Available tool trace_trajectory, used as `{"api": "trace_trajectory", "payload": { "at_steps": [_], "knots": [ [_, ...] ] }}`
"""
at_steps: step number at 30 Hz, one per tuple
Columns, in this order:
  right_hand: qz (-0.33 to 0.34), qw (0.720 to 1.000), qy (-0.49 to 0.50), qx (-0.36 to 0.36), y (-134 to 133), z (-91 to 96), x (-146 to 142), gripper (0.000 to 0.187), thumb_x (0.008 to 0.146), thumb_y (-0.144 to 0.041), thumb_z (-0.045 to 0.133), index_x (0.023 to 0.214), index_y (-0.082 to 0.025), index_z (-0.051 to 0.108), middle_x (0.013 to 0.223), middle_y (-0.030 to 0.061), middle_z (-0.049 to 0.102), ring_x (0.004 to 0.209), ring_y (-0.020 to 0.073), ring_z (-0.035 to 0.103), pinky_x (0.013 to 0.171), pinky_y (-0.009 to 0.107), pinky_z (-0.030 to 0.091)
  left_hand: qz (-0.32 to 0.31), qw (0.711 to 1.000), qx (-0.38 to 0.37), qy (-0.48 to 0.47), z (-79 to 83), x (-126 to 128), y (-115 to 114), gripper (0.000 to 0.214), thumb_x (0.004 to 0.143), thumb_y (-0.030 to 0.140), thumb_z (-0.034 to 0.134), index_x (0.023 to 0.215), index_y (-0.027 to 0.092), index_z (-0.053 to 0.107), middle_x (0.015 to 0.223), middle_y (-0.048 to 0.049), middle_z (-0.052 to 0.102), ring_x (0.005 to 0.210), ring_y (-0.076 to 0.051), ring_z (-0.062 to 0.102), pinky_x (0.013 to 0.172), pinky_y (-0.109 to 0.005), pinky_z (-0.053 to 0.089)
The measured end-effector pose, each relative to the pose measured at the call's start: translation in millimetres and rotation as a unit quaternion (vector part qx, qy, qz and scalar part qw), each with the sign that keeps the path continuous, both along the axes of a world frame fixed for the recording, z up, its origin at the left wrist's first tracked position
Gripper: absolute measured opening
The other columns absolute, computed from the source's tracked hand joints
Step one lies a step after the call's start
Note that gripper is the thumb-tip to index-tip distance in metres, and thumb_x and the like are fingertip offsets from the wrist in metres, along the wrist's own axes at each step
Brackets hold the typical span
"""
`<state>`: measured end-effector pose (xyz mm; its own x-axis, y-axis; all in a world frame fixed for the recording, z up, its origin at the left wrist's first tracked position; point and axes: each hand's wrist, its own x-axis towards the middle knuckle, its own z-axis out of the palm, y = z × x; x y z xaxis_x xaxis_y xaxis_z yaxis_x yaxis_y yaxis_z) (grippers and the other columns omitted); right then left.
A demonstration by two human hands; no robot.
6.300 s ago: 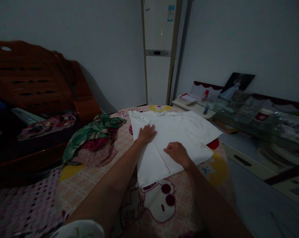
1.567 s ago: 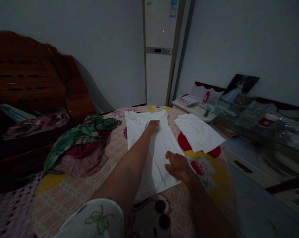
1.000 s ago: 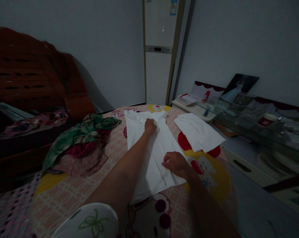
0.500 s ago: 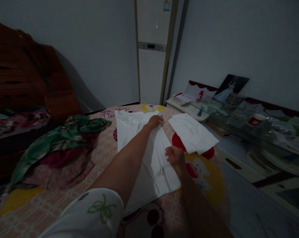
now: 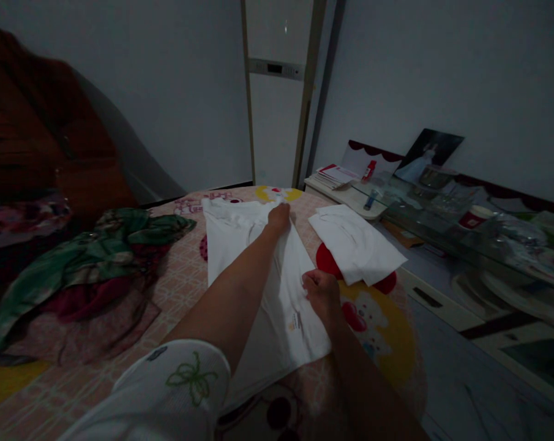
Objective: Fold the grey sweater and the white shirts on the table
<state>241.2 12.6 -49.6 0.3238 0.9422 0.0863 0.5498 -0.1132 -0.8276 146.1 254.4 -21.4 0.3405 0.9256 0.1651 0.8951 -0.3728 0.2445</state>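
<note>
A white shirt (image 5: 233, 245) lies spread on the patterned bedding, with a small label near its lower right edge. My left hand (image 5: 279, 219) reaches over it and is closed on the cloth at its far right corner. Nearer to me, my right hand (image 5: 321, 293) is closed on the shirt's right edge, fingers curled into the fabric. Part of the shirt is hidden under my left forearm. To the right of it rests a folded white garment (image 5: 357, 245), touched by neither hand.
A heap of green and dark red clothes (image 5: 102, 269) sits on the left of the patterned bedding (image 5: 180, 269). Beyond it stands a wooden chair back (image 5: 33, 122). At right, a glass-topped cabinet (image 5: 423, 214) carries a paper cup (image 5: 475, 217), papers and a photo.
My left hand has gone from loosely extended fingers to a closed grip on the shirt's corner. My right fingers have curled tighter on its edge. The view has shifted slightly.
</note>
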Motion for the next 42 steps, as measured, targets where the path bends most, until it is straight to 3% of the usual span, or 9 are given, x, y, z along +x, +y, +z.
{"api": "trace_trajectory", "payload": {
  "at_steps": [3, 11, 14, 17, 22, 28, 31, 36, 42],
  "knots": [
    [0.002, 1.0, -0.001, 0.01, 0, 0.3, 0, 0.026, 0.078, -0.033, 0.052, 0.074, -0.018, 0.072, 0.063, 0.0034, 0.068, 0.059, 0.0161, 0.062, 0.053, 0.023, 0.042, 0.042, 0.999, 0.027, -0.008, -5.2, 0, 0, 0.039, 0.096, 0.009, 0.031, 0.129, 0.009, 0.052, 0.135, -0.0224, 0.054, 0.113, -0.026, 0.063, 0.092, -0.036, 0.049],
    [0.003, 0.994, -0.061, 0.091, -2, -7.4, -4, 0.023, 0.078, -0.03, 0.054, 0.076, -0.017, 0.073, 0.069, 0.0061, 0.071, 0.065, 0.0183, 0.064, 0.063, 0.026, 0.046, -0.085, 0.994, 0.068, -0.003, -26.1, 10, -29, 0.05, 0.099, 0.03, 0.046, 0.146, 0.014, 0.037, 0.16, -0.0206, 0.028, 0.15, -0.033, 0.021, 0.113, -0.051, 0.031],
    [-0.003, 0.987, -0.105, 0.125, -4, -6.4, -8, 0.023, 0.078, -0.027, 0.055, 0.085, -0.016, 0.074, 0.079, 0.0096, 0.073, 0.07, 0.0197, 0.065, 0.069, 0.029, 0.048, -0.115, 0.992, 0.049, -0.034, -31.5, 8, -47, 0.054, 0.098, 0.037, 0.046, 0.146, 0.013, 0.038, 0.158, -0.0229, 0.03, 0.147, -0.036, 0.027, 0.113, -0.057, 0.03],
    [0.021, 0.984, -0.105, 0.139, -5, -2.6, -8, 0.021, 0.077, -0.025, 0.056, 0.084, -0.016, 0.073, 0.083, 0.0104, 0.073, 0.075, 0.0203, 0.066, 0.074, 0.03, 0.05, -0.151, 0.987, 0.028, -0.04, -24.8, -3, -58, 0.049, 0.097, 0.037, 0.048, 0.142, 0.018, 0.047, 0.154, -0.0168, 0.042, 0.143, -0.032, 0.037, 0.114, -0.05, 0.034],
    [0.002, 0.994, 0.072, 0.081, -2, 5.4, 8, 0.023, 0.076, -0.033, 0.055, 0.078, -0.016, 0.071, 0.071, 0.0057, 0.071, 0.054, 0.0161, 0.063, 0.048, 0.025, 0.047, -0.117, 0.986, 0.077, -0.089, 8.5, -55, -74, 0.048, 0.099, 0.029, 0.042, 0.144, 0.015, 0.046, 0.15, -0.0133, 0.048, 0.139, -0.023, 0.045, 0.115, -0.039, 0.037],
    [-0.092, 0.956, 0.26, 0.104, -5, 16.1, 34, 0.019, 0.07, -0.035, 0.062, 0.07, -0.016, 0.065, 0.056, 0.0011, 0.066, 0.038, 0.0108, 0.054, 0.032, 0.019, 0.036, -0.031, 0.995, 0.046, -0.082, 29.1, -151, -127, 0.032, 0.091, 0.022, 0.05, 0.116, 0.017, 0.07, 0.117, -0.0086, 0.073, 0.107, -0.022, 0.068, 0.099, -0.035, 0.051],
    [-0.106, 0.939, 0.3, 0.129, -8, 17.8, 43, 0.016, 0.068, -0.031, 0.064, 0.071, -0.016, 0.064, 0.053, -0.0001, 0.065, 0.036, 0.0096, 0.051, 0.031, 0.018, 0.034, -0.009, 0.996, 0.035, -0.084, 19.1, -173, -159, 0.032, 0.09, 0.022, 0.052, 0.117, 0.018, 0.07, 0.114, -0.0071, 0.074, 0.102, -0.021, 0.07, 0.095, -0.034, 0.053],
    [-0.102, 0.941, 0.306, 0.102, -9, 13.5, 40, 0.011, 0.069, -0.027, 0.063, 0.07, -0.016, 0.063, 0.045, -0.0034, 0.059, 0.031, 0.0081, 0.046, 0.028, 0.017, 0.027, -0.046, 0.996, 0.059, -0.044, -19.0, -169, -202, 0.042, 0.094, 0.029, 0.05, 0.134, 0.017, 0.057, 0.135, -0.012, 0.062, 0.123, -0.023, 0.06, 0.106, -0.038, 0.047],
    [-0.09, 0.961, 0.257, 0.056, -6, 5.8, 37, 0.008, 0.069, -0.022, 0.062, 0.067, -0.015, 0.063, 0.043, -0.0028, 0.058, 0.03, 0.0074, 0.046, 0.027, 0.016, 0.026, -0.074, 0.995, 0.056, 0.046, -39.4, -167, -224, 0.05, 0.099, 0.038, 0.043, 0.144, 0.018, 0.047, 0.152, -0.0169, 0.044, 0.141, -0.032, 0.041, 0.114, -0.055, 0.034]
  ]
}}
